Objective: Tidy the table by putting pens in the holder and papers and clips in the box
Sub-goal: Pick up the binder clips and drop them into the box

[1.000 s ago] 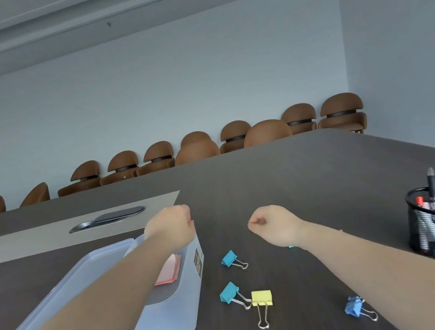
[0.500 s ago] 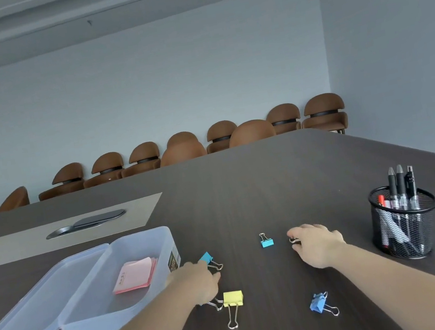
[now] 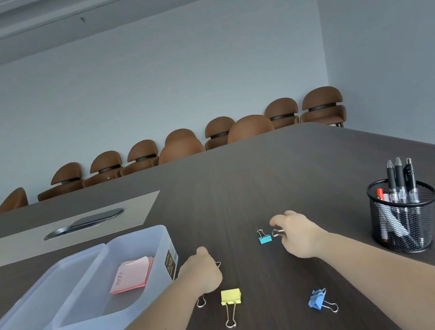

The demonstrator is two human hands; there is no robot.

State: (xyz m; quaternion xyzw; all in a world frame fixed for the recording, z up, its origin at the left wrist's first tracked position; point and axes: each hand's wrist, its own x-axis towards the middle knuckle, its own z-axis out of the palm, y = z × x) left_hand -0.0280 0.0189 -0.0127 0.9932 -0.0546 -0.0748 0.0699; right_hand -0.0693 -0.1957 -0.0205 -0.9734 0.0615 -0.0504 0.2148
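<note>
Since half a second ago both hands have closed on clips: I see the left hand (image 3: 203, 271) pinched over a clip whose wire loops show at its edges, and the right hand (image 3: 295, 233) curled round the wire handle (image 3: 277, 231) of another, its body hidden. A teal binder clip (image 3: 264, 238) lies just beside the right hand; a yellow binder clip (image 3: 230, 297) and a blue binder clip (image 3: 316, 301) lie nearer me on the dark wood-grain table (image 3: 269, 173). I judge that lifting by the springy wire loops, then carrying left to the translucent plastic box (image 3: 161, 233) holding pink paper notes (image 3: 132, 274), works best. The black mesh holder (image 3: 405, 223) already contains the pens (image 3: 399, 178).
</note>
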